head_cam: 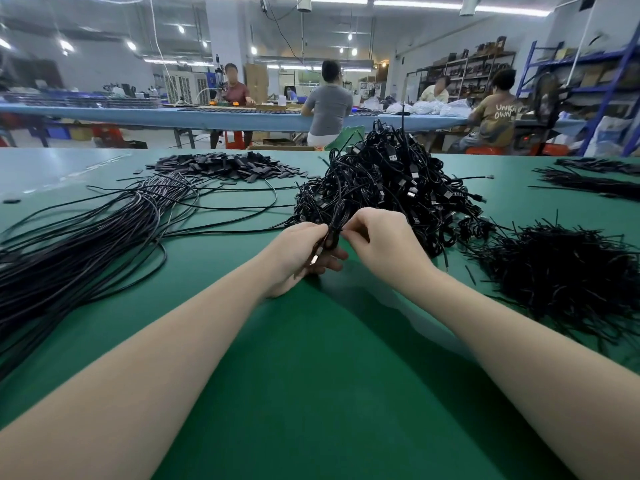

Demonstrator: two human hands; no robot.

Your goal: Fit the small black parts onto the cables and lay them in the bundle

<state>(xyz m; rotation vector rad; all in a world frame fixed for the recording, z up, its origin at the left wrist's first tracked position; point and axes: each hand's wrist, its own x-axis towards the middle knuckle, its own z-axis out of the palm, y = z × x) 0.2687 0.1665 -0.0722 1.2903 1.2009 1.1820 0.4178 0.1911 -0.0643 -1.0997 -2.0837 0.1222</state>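
Observation:
My left hand grips a coiled black cable over the green table, with the cable's metal plug end poking out below the fingers. My right hand pinches the same cable at its top, right beside the left thumb. Behind the hands rises a tangled heap of coiled black cables. A flat pile of small black parts lies at the back left. A long bundle of straight black cables fans out on the left.
A heap of short black ties lies at the right, and more black strands at the far right back. The green table stretches toward me. Several people sit at a blue bench beyond.

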